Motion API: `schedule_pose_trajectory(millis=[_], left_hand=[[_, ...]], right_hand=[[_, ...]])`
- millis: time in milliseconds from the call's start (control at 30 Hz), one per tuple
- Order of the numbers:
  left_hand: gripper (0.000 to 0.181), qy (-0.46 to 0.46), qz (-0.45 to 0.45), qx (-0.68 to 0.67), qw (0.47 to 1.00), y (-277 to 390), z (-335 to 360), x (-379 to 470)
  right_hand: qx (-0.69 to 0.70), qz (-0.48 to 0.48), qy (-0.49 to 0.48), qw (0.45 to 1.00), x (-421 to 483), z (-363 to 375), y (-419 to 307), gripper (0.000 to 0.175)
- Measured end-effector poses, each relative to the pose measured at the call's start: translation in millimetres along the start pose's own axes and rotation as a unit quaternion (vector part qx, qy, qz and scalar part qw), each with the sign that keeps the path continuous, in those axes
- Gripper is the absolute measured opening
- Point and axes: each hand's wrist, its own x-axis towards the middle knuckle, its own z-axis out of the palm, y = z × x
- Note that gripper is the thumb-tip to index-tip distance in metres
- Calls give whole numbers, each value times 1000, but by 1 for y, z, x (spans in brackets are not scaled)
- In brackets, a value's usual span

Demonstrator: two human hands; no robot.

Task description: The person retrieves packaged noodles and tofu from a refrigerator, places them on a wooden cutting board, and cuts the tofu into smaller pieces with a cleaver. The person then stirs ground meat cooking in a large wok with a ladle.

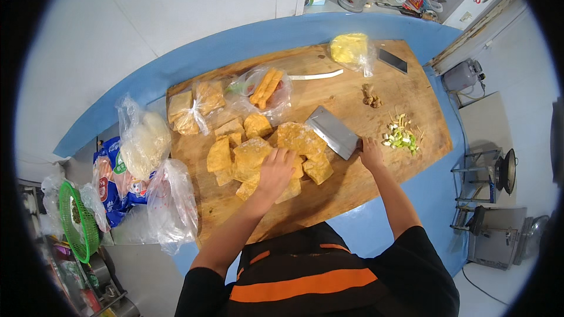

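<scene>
Golden fried tofu pieces (251,154) lie in a loose heap on a large wooden board (264,224). My left hand (277,169) rests on the heap, fingers over the pieces on its right side. In my right hand (372,154) is the handle end of a cleaver (332,132); the handle itself is mostly hidden by the fingers. The broad blade reaches up and left, its far end close beside a large tofu piece (302,138). To the right of my right hand are chopped scallions (401,138) with thin pale shreds, and ginger pieces (371,96) lie above them.
Bagged tofu (180,110), an open plastic bag with fried dough sticks (266,88), a yellow bagged item (350,48) and a dark phone (393,60) line the board's far side. Plastic bags (172,202) and a green basket (79,222) stand left. Gas-stove equipment is at right.
</scene>
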Motion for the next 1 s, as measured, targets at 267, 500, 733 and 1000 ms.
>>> schedule_pose_trajectory(millis=[267,500,733,1000], left_hand=[[20,51,19,98,994,-21,11,42],[18,130,-369,-150,908,-53,-130,-21],[19,260,-652,-358,616,-63,-151,-205],[14,313,-634,-565,426,-28,-31,-255]], right_hand=[[528,139,-272,793,-22,-74,14,26],[328,71,-271,902,-79,-149,-15,19],[221,-344,-337,848,-93,-71,-172,26],[182,-264,-200,926,-129,-26,-189,30]])
